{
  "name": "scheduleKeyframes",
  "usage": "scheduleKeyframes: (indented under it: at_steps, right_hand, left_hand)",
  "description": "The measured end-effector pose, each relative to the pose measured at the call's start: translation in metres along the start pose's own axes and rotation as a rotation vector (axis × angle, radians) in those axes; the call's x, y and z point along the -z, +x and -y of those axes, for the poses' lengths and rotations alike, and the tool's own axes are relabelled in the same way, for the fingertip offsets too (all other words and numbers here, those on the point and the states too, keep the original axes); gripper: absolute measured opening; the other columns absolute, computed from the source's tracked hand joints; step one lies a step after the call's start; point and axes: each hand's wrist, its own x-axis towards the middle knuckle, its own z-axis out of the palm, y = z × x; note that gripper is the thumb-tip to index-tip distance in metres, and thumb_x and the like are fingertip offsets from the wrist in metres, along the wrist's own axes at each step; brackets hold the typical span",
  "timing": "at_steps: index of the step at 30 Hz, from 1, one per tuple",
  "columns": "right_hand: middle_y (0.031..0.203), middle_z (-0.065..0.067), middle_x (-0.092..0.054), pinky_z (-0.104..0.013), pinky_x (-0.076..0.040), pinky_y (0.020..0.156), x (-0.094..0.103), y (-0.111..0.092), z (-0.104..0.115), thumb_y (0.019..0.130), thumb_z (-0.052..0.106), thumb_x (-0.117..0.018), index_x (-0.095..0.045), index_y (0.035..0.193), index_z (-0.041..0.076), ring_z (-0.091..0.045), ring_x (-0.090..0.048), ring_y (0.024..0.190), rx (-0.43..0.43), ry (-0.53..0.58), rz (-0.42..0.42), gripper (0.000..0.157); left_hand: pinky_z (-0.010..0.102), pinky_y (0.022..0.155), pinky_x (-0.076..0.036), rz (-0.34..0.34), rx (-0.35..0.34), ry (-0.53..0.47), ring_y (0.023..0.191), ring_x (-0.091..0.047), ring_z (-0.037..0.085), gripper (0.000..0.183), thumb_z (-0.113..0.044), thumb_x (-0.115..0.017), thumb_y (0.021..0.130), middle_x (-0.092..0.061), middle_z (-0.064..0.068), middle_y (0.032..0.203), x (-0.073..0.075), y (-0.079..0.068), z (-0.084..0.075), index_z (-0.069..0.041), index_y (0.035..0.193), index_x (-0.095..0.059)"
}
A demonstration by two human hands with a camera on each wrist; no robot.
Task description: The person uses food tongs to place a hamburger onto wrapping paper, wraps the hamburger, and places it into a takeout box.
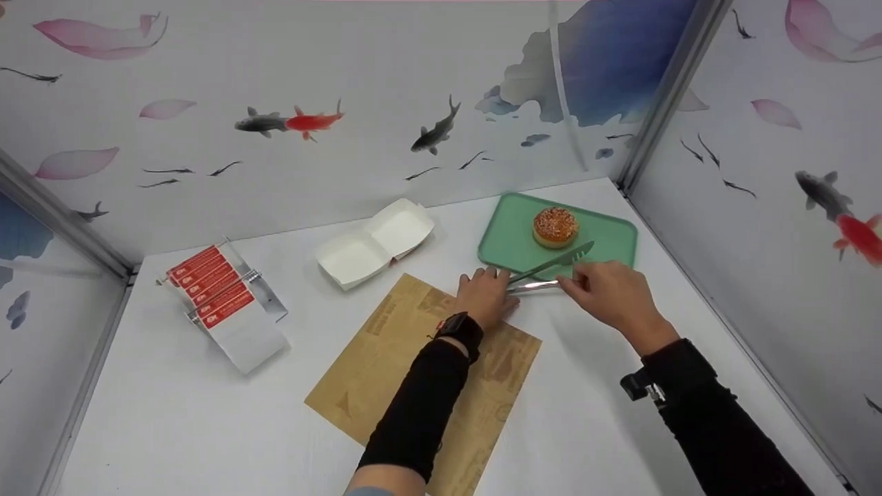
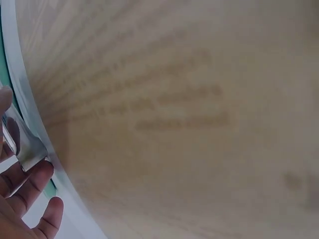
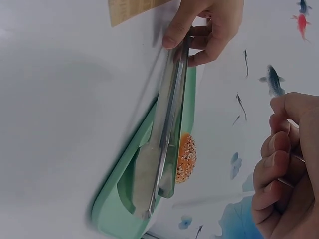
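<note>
My left hand (image 1: 484,297) grips the pivot end of metal tongs (image 3: 169,107) at the front edge of the green tray (image 1: 506,227). In the left wrist view, its fingers curl round that shiny end. The tongs' two arms stand slightly apart, slanting over the tray towards a round bun (image 1: 555,227) topped with seeds. Beside the tongs, my right hand (image 3: 291,174) has its fingers curled in and its thumb against the index finger. In the head view it overlaps the end of one tong arm; in the right wrist view it is apart from both arms.
Brown printed wrapping paper (image 1: 393,351) lies under my left forearm. An open white clamshell box (image 1: 355,258) stands behind it. At the left is a metal dispenser (image 1: 272,303) with a strip of red labels (image 1: 210,282). Printed wall panels (image 1: 310,186) enclose the white table (image 1: 179,413).
</note>
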Motion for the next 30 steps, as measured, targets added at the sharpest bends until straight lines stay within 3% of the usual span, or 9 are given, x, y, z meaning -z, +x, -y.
scheduleKeyframes:
  at_steps: [8, 13, 19, 23, 27, 30]
  right_hand:
    - [0.058, 0.002, -0.054, -0.031, -0.035, 0.049, -0.007, -0.009, -0.008, 0.103, 0.032, -0.072, -0.062, 0.068, 0.016, -0.014, -0.048, 0.054, -0.043, 0.028, 0.006, 0.041]
    - [0.06, 0.002, -0.055, -0.031, -0.035, 0.05, -0.007, -0.016, -0.015, 0.103, 0.03, -0.073, -0.062, 0.068, 0.017, -0.015, -0.049, 0.056, -0.076, 0.036, 0.012, 0.039]
    - [0.059, 0.001, -0.055, -0.031, -0.035, 0.049, -0.01, -0.016, -0.013, 0.104, 0.031, -0.072, -0.057, 0.065, 0.016, -0.014, -0.048, 0.053, -0.06, 0.056, 0.003, 0.044]
    - [0.055, 0.005, -0.044, -0.029, -0.03, 0.048, -0.014, -0.014, -0.008, 0.105, 0.036, -0.07, -0.051, 0.063, 0.018, -0.012, -0.042, 0.052, -0.047, 0.07, -0.003, 0.05]
    - [0.055, 0.008, -0.035, -0.027, -0.025, 0.048, -0.019, -0.01, -0.004, 0.107, 0.04, -0.066, -0.047, 0.063, 0.018, -0.01, -0.036, 0.051, -0.041, 0.105, -0.003, 0.052]
    - [0.054, 0.006, -0.038, -0.028, -0.028, 0.048, -0.025, -0.007, -0.002, 0.109, 0.043, -0.062, -0.056, 0.07, 0.016, -0.011, -0.037, 0.05, -0.062, 0.16, 0.002, 0.048]
  left_hand:
    - [0.046, 0.098, -0.057, -0.003, -0.037, 0.036, 0.122, -0.067, 0.024, 0.034, -0.039, -0.064, 0.109, -0.073, 0.005, 0.129, 0.0, 0.003, -0.003, -0.014, 0.131, -0.071]
    - [0.044, 0.097, -0.058, 0.001, -0.074, 0.028, 0.125, -0.066, 0.025, 0.04, -0.04, -0.054, 0.113, -0.07, 0.007, 0.134, 0.003, 0.003, -0.01, -0.01, 0.138, -0.062]
    - [0.042, 0.085, -0.063, 0.035, -0.125, -0.055, 0.105, -0.075, 0.028, 0.04, -0.033, -0.049, 0.115, -0.073, 0.011, 0.123, 0.017, -0.002, -0.01, -0.006, 0.144, -0.049]
    - [0.04, 0.077, -0.063, 0.039, -0.129, -0.138, 0.094, -0.077, 0.028, 0.04, -0.032, -0.048, 0.116, -0.073, 0.012, 0.115, 0.026, -0.008, -0.002, -0.006, 0.145, -0.044]
    - [0.037, 0.071, -0.06, -0.003, -0.116, -0.226, 0.087, -0.077, 0.026, 0.035, -0.031, -0.049, 0.115, -0.073, 0.011, 0.104, 0.031, -0.015, 0.008, -0.006, 0.139, -0.043]
    - [0.035, 0.066, -0.058, -0.062, -0.109, -0.274, 0.081, -0.075, 0.025, 0.031, -0.028, -0.051, 0.115, -0.073, 0.012, 0.098, 0.034, -0.02, 0.011, -0.004, 0.133, -0.044]
